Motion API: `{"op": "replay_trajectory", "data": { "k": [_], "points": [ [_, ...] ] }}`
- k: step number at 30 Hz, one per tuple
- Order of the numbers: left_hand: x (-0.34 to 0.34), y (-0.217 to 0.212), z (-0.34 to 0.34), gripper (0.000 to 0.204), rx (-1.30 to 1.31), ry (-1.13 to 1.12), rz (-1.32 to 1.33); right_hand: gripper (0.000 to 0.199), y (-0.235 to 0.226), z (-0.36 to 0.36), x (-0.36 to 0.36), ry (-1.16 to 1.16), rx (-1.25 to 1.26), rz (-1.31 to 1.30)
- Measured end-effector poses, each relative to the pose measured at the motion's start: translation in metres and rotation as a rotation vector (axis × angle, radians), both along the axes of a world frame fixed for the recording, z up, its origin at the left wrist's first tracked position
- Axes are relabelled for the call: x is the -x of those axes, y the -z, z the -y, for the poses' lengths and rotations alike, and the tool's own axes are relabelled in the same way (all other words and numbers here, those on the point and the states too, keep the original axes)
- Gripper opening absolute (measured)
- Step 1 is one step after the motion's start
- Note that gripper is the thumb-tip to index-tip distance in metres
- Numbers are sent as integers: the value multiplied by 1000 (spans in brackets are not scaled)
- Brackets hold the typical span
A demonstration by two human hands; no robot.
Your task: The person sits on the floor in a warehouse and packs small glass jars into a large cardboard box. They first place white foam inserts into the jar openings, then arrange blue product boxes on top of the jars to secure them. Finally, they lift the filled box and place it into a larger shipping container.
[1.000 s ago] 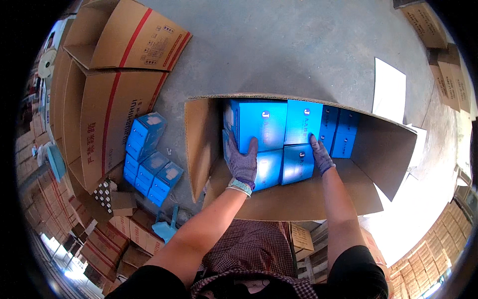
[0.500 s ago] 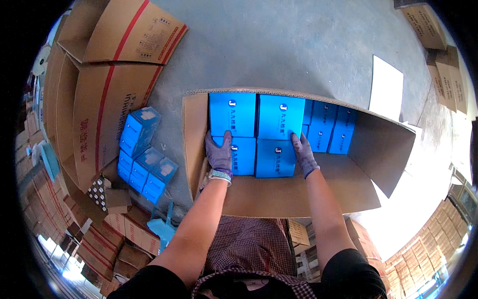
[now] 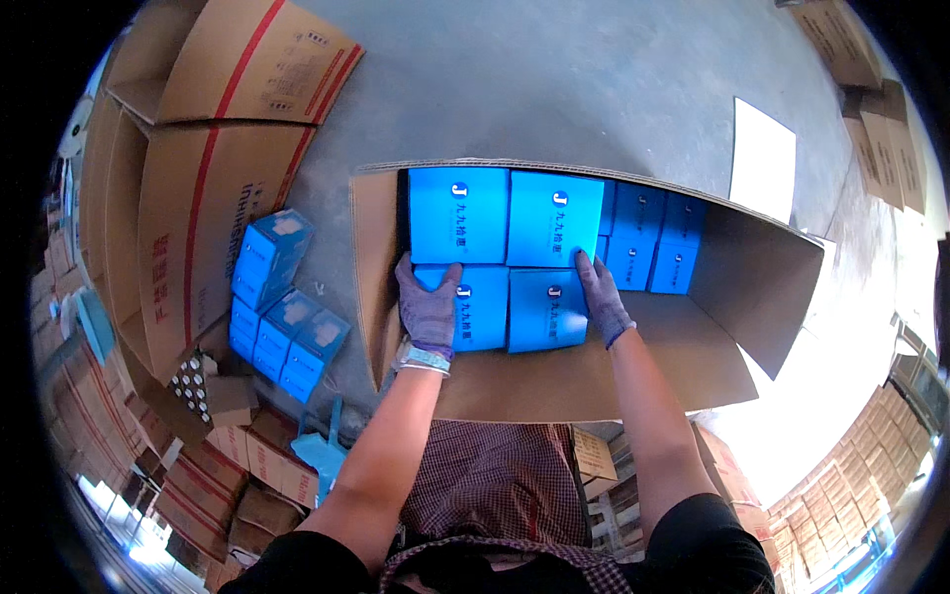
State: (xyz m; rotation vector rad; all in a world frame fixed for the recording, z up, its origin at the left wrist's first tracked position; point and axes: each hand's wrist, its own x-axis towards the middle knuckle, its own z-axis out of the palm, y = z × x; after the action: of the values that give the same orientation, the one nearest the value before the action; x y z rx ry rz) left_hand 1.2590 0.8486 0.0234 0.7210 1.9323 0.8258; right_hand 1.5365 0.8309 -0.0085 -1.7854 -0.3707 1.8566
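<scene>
An open brown carton (image 3: 633, 381) lies in front of me, with several blue boxes inside. At its left end, two blue boxes sit on the far side, a left one (image 3: 485, 223) and a right one (image 3: 534, 223), with two more blue boxes (image 3: 546, 327) nearer me. My gloved left hand (image 3: 428, 312) presses the left side of this block, thumb apart on the near-left box. My gloved right hand (image 3: 602, 297) presses the right side, its fingertips at the far-right box's near corner. The undersides of the boxes are hidden.
Further right in the carton stand more blue boxes (image 3: 633, 238), in shadow. A stack of blue boxes (image 3: 287, 332) rests on the floor to the left, beside large open cartons (image 3: 188, 228). A white sheet (image 3: 762, 163) lies beyond the carton's right end.
The block of blue boxes between my hands looks slightly larger, and its near edge has come closer to me relative to the carton. My left hand has shifted slightly left.
</scene>
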Motion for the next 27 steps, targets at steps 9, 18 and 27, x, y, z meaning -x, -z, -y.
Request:
{"op": "replay_trajectory", "data": {
  "k": [9,18,27],
  "points": [
    [-16,21,-4,67,-18,32,-276,82,20,-2,-1,-7,39,84],
    [3,21,-11,57,14,59,-68,80,39,22,9,48,-27,241],
    [26,38,-24,42,241,240,-362,70,-19,-7,49,-63,-112,362]
  ]
}}
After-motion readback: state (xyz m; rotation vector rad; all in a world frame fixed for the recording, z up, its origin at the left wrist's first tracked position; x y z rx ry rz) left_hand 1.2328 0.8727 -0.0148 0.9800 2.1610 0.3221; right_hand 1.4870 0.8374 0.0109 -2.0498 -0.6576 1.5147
